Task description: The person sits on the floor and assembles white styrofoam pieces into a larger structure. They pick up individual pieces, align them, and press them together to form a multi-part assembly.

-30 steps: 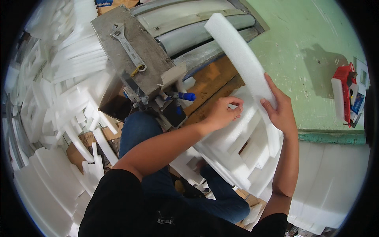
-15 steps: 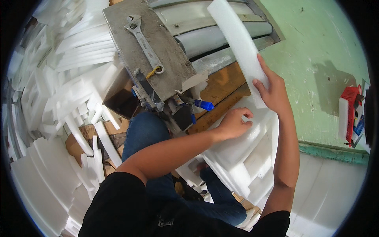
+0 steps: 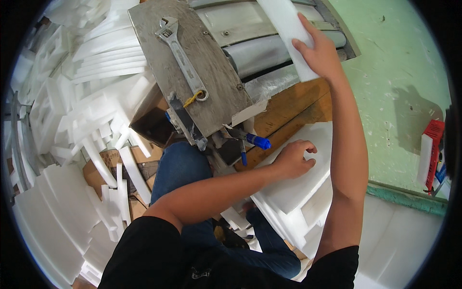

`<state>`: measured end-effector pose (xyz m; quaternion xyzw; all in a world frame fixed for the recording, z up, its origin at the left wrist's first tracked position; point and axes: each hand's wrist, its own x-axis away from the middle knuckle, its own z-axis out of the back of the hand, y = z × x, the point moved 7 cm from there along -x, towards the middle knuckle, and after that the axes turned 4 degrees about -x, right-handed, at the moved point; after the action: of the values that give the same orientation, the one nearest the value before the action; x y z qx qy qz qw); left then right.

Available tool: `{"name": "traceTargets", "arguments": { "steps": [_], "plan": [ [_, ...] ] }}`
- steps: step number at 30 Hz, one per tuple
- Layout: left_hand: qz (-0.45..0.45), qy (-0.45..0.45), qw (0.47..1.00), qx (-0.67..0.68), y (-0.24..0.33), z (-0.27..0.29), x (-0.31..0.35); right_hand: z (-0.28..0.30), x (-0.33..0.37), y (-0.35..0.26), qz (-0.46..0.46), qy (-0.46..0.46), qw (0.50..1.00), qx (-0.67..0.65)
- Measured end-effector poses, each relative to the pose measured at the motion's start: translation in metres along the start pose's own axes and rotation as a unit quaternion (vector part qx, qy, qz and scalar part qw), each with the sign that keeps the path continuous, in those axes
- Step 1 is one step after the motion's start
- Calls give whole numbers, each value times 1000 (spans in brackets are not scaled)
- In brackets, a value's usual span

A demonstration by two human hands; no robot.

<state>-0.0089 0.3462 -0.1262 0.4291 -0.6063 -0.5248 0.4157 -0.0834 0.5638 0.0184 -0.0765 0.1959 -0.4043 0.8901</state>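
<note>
My right hand [image 3: 321, 54] is closed round a long white foam strip [image 3: 284, 29], thumb on its upper face. The strip slants over the machine's rollers [image 3: 262, 53], its far end cut off by the picture's upper edge. Above a stack of white foam blocks [image 3: 308, 192], my left hand [image 3: 294, 160] is loosely curled, with a gap between thumb and fingers and nothing visible in it. An adjustable wrench [image 3: 185, 65] with a yellow tie lies on the machine's grey metal plate [image 3: 211, 91].
Blue-capped markers [image 3: 259, 140] sit at the plate's near corner. White foam offcuts [image 3: 96, 103] are heaped at the left, beside my knee. On the right is a green table [image 3: 380, 43], with a red holder of tools [image 3: 431, 149] by its edge. Wooden boards [image 3: 298, 106] lie below the rollers.
My right hand has carried the foam strip away from me, off the foam stack and farther over the rollers. My left hand has shifted slightly right and nearer. The view has shifted slightly.
</note>
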Motion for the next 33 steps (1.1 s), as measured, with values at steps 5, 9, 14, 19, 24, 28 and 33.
{"name": "traceTargets", "arguments": {
  "steps": [5, 9, 14, 19, 24, 28, 33],
  "plan": [
    [-13, -1, 1000, -16, -2, -1, -3, -11, -52, -10, 9, 17, 1000, 16],
    [45, 3, 999, 3, -4, 2, -2, -22, -81, -13, -6, 99, 995, -14],
    [43, -24, 999, 3, -8, -4, -8, 1, -74, -2, -54, 310, 940, -129],
    [-4, -5, 999, -36, -3, 1, -6, 45, -19, 37, -110, 358, 824, -426],
    [20, -23, 999, -18, -5, 2, -2, 58, 48, 28, -200, 212, 854, -430],
    [-20, -19, 998, -53, -8, -1, -3, 36, 68, 31, -217, 221, 865, -394],
    [-4, -29, 999, -43, -6, 6, 1, 23, 47, 20, -198, 263, 889, -319]
  ]
}}
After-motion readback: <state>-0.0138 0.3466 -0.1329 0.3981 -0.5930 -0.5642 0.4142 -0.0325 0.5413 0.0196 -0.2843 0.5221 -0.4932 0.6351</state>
